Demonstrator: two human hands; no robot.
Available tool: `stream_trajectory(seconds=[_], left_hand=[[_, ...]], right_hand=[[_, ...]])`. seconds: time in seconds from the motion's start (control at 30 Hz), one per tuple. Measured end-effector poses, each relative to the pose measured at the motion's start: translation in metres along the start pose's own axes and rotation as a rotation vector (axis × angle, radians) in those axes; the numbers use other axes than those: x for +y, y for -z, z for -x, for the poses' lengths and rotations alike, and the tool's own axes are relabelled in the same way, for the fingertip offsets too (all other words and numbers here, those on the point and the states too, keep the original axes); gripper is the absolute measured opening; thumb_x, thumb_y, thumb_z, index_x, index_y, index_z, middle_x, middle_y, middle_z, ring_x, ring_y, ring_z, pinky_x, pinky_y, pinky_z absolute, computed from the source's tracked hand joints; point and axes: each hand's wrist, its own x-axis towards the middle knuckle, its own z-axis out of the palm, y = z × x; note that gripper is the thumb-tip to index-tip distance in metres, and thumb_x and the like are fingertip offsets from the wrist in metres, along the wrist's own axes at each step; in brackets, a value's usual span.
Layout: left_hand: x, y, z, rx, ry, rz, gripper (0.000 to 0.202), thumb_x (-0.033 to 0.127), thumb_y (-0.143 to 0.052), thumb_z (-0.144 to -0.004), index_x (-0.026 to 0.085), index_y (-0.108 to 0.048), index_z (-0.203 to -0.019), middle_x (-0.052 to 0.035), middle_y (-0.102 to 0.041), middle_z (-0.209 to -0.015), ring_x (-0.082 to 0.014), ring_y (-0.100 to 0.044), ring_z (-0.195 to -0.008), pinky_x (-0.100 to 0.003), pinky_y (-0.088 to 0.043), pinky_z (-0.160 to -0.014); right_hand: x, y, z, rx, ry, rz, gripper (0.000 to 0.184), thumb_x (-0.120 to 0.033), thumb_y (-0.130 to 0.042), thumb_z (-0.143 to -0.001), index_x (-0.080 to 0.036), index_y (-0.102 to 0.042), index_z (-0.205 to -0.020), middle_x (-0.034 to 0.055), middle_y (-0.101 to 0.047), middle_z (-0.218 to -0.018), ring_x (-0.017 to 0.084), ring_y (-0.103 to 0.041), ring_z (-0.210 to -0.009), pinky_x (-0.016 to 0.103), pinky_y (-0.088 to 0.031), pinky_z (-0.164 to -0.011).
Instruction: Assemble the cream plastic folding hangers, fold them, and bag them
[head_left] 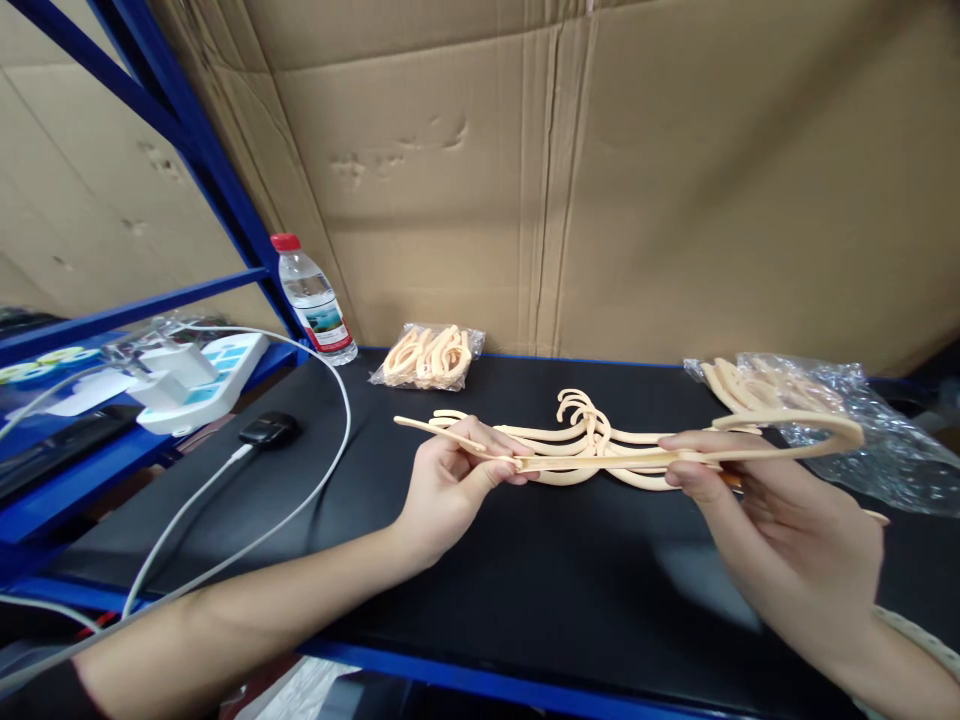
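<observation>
Over the middle of the black worktop, a beige hanger is held up between two bare hands, in front of a group of other hangers that lie on the worktop with their hooks towards the far side. The left hand has its grip clamped on the hanger, thumb against fingers at what looks like a joint left of its middle. The right hand pinches it towards the other end, thumb on the near side and fingers behind.

The step in hand seems to be steadying or setting the hanger's parts at these two places; a next move from here would call for both grips to stay firm and level, so that the thin bar does not twist.

Its long axis runs left to right across the scene, seen nearly edge-on. The thin left end points left and slightly to the far side; at the right, the bar bends round in a wide loop whose end comes back over the right hand. Whether its hook is fitted, I cannot tell.

Farther off stand a wrapped packet and a water bottle at the left, and a clear plastic bag lies at the right.
</observation>
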Motion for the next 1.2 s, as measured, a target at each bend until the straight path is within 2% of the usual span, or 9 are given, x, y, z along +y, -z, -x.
stream_trajectory(seconds=[0.17, 0.33, 0.63, 0.83, 1.03, 1.2], left_hand=[[-0.002, 0.001, 0.000, 0.005, -0.025, -0.050, 0.015, 0.020, -0.078, -0.074, 0.014, -0.065, -0.070, -0.0067, -0.073, -0.081, -0.0174, -0.069, -0.065, -0.030, -0.059, -0.061], [-0.005, 0.002, 0.001, 0.009, -0.048, -0.065, 0.014, 0.019, -0.078, -0.074, 0.016, -0.066, -0.069, -0.0070, -0.073, -0.080, -0.0196, -0.069, -0.071, -0.031, -0.058, -0.064], [-0.006, 0.001, 0.001, 0.001, -0.095, -0.141, 0.010, 0.014, -0.076, -0.075, 0.017, -0.068, -0.070, -0.0067, -0.074, -0.081, -0.0212, -0.070, -0.077, -0.033, -0.058, -0.068], [-0.006, 0.001, 0.000, -0.060, -0.136, -0.114, 0.012, 0.007, -0.074, -0.075, 0.018, -0.068, -0.073, -0.0056, -0.076, -0.083, -0.0209, -0.072, -0.083, -0.030, -0.059, -0.069], [-0.005, 0.002, 0.000, -0.120, -0.232, -0.217, 0.014, 0.002, -0.069, -0.077, 0.016, -0.067, -0.075, -0.0064, -0.076, -0.084, -0.0203, -0.073, -0.085, -0.031, -0.060, -0.077], [-0.003, 0.004, -0.002, -0.167, -0.280, -0.294, 0.014, 0.001, -0.068, -0.077, 0.014, -0.070, -0.078, -0.0098, -0.076, -0.085, -0.0224, -0.074, -0.085, -0.032, -0.060, -0.075]], right_hand=[[0.000, 0.001, 0.000, 0.012, -0.020, -0.007, 0.009, -0.023, -0.064, -0.089, -0.026, -0.070, -0.095, 0.0014, -0.073, -0.096, 0.021, -0.066, -0.088, 0.032, -0.052, -0.074], [-0.003, 0.001, -0.003, 0.008, -0.067, -0.043, 0.006, -0.023, -0.064, -0.089, -0.026, -0.070, -0.090, 0.0002, -0.073, -0.093, 0.017, -0.067, -0.075, 0.028, -0.055, -0.068], [-0.003, 0.002, -0.008, -0.014, -0.146, -0.041, 0.009, -0.029, -0.064, -0.088, -0.024, -0.070, -0.083, -0.0002, -0.074, -0.089, 0.014, -0.068, -0.065, 0.021, -0.059, -0.062], [-0.004, 0.004, -0.015, -0.033, -0.179, -0.082, 0.015, -0.030, -0.062, -0.087, -0.022, -0.070, -0.077, 0.0005, -0.075, -0.086, 0.012, -0.067, -0.062, 0.018, -0.057, -0.058], [-0.003, 0.006, -0.021, -0.123, -0.325, -0.121, 0.031, -0.037, -0.060, -0.086, -0.020, -0.060, -0.060, 0.0022, -0.073, -0.086, 0.013, -0.066, -0.064, 0.018, -0.051, -0.051], [-0.003, 0.007, -0.023, -0.147, -0.379, -0.151, 0.028, -0.039, -0.063, -0.083, -0.021, -0.063, -0.063, 0.0028, -0.073, -0.086, 0.012, -0.063, -0.059, 0.018, -0.049, -0.048]])
